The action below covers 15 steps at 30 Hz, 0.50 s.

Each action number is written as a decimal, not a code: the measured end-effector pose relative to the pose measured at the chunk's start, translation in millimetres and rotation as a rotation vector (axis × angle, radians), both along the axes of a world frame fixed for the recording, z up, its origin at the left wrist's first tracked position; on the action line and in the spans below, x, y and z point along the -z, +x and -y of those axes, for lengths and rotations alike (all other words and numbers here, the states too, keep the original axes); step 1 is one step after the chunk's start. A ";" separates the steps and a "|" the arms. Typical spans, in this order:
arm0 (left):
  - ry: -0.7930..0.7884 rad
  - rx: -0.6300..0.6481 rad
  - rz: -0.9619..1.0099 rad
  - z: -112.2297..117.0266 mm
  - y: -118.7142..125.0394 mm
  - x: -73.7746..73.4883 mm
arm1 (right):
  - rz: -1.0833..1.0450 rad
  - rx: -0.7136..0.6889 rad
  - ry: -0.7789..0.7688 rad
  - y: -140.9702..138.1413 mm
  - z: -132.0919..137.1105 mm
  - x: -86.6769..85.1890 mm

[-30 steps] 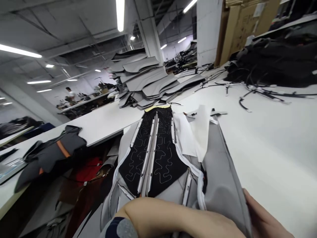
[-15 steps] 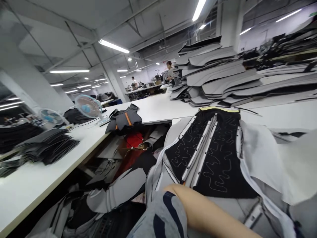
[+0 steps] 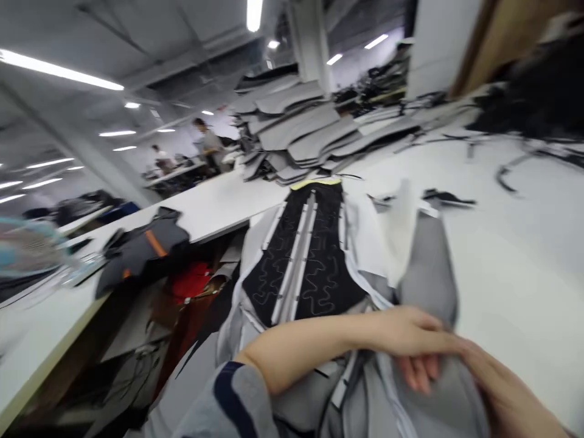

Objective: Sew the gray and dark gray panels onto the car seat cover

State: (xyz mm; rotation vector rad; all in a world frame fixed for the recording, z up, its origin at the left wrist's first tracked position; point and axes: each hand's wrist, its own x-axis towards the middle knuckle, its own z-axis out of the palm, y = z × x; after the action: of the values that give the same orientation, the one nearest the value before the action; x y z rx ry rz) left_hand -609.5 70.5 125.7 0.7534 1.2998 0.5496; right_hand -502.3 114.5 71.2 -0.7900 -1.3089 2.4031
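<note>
A large grey padded sewn cover, resembling a car seat cover, is spread before me. Its black middle panel carries wavy stitching and white strips. My left hand reaches across the cover to the right, its fingers bent down against a grey padded flap. Meeting it fingertip to fingertip, my right hand is closed around the flap's right edge; part of that hand is hidden. Another grey flap stands up just beyond the hands.
Tall stacks of grey cut panels stand at the back of the white table. A dark folded piece with orange strips lies left, near a blurred fan. An opening in the table holds a red item. People work far behind.
The view has swung to the right. My left arm has extended further over the cover, and both hands now show on the grey flap, where neither was visible earlier.
</note>
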 end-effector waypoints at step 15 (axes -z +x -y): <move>0.093 -0.076 0.123 18.2 -9.9 5.4 | 0.053 0.091 0.012 37.8 9.6 -7.5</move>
State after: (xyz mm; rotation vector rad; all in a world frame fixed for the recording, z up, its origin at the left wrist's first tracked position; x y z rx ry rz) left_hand -619.5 52.4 120.3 0.7366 1.1986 0.7113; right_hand -464.5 104.9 78.7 -0.8959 -1.2770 2.3166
